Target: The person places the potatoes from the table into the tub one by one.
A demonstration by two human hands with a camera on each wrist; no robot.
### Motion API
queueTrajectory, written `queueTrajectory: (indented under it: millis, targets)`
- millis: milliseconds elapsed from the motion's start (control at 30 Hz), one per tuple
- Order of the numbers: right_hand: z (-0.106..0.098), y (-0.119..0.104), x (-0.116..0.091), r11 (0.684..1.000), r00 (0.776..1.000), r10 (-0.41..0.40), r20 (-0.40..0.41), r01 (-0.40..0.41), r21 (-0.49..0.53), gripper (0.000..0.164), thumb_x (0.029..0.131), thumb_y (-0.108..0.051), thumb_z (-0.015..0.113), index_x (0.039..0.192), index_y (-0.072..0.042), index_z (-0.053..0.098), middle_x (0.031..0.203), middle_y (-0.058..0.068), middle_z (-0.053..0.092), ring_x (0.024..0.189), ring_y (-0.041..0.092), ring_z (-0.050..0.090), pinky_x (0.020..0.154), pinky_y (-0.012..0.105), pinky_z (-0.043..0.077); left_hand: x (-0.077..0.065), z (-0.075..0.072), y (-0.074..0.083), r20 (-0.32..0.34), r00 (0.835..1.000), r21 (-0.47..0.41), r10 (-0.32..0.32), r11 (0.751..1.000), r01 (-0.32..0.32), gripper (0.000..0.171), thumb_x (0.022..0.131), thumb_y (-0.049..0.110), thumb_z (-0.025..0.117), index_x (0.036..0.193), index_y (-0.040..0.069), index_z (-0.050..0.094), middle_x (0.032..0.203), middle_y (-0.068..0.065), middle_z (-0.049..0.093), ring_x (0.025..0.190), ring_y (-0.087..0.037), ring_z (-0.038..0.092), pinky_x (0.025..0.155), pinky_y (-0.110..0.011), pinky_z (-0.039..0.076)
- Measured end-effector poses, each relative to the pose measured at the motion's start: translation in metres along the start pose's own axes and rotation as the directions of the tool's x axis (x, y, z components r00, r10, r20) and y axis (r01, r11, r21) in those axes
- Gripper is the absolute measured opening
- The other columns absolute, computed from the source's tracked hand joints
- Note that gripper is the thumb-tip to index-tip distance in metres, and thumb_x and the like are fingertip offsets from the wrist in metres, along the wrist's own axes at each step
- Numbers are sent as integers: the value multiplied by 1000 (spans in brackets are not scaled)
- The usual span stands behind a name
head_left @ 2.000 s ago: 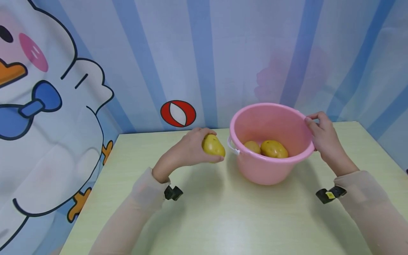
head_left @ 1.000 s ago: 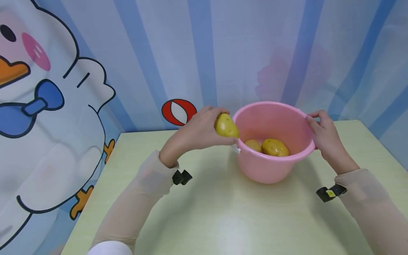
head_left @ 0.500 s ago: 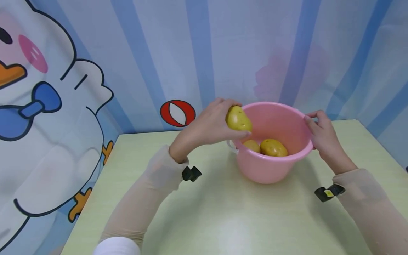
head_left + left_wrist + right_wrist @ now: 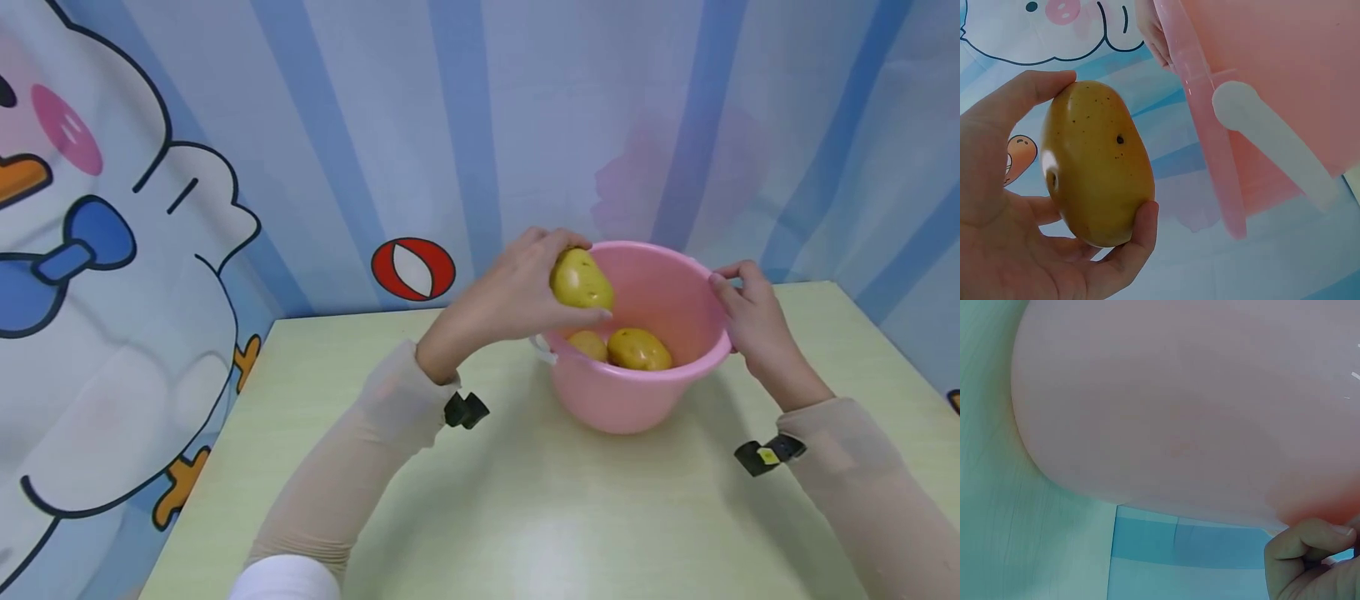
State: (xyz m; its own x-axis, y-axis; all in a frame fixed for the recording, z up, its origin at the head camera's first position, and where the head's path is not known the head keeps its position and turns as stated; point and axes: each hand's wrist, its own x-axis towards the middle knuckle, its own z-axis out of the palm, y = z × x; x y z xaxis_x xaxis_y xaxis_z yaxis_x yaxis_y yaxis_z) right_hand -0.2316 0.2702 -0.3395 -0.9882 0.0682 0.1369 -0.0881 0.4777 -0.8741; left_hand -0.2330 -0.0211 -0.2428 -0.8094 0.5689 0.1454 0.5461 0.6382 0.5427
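A yellow potato is gripped between the thumb and fingers of my left hand, over the left side of the pink bucket. In the left wrist view the same potato shows dark specks, and the bucket's white handle is to its right. My right hand pinches the bucket's right rim. Inside lie two more potatoes: a glossy one and a paler one, partly hidden by the rim. The right wrist view has the bucket wall filling most of it, with my right hand at lower right.
The bucket stands on a pale wooden table near its back edge. Behind the table hangs a blue striped cloth with a printed white cartoon bird at left and a red and white oval.
My left hand has carried the potato up and to the right, from beside the bucket to over its left rim. My right hand has stayed on the rim, and the bucket has hardly moved.
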Motion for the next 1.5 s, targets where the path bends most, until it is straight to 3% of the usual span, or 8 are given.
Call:
queueTrajectory:
  millis: [733,967,1500]
  targets:
    - [2,1,2,1000,1000,0,10,0,-5,47,110,-31,31,135,9,32,106,30,55,56,13,58,46,30,49,11,7,16,3,999,-22,37,999,-36,72,81,48,77,140,19,49,131,-2,46,105,-12,50,72,-21,53]
    - [2,-1,1,1000,1000,-7,10,7,-4,48,110,-31,31,135,9,32,107,31,56,55,12,58,46,30,50,13,4,21,-68,996,-27,58,998,-60,63,86,41,74,140,19,49,133,-4,45,111,-15,49,80,-25,51]
    - [2,0,5,1000,1000,9,9,-9,-19,47,110,-30,31,136,8,32,106,29,56,55,12,58,46,30,50,8,4,10,-54,999,-40,-6,999,4,54,91,39,69,138,19,51,133,-1,46,114,-13,47,84,-29,51]
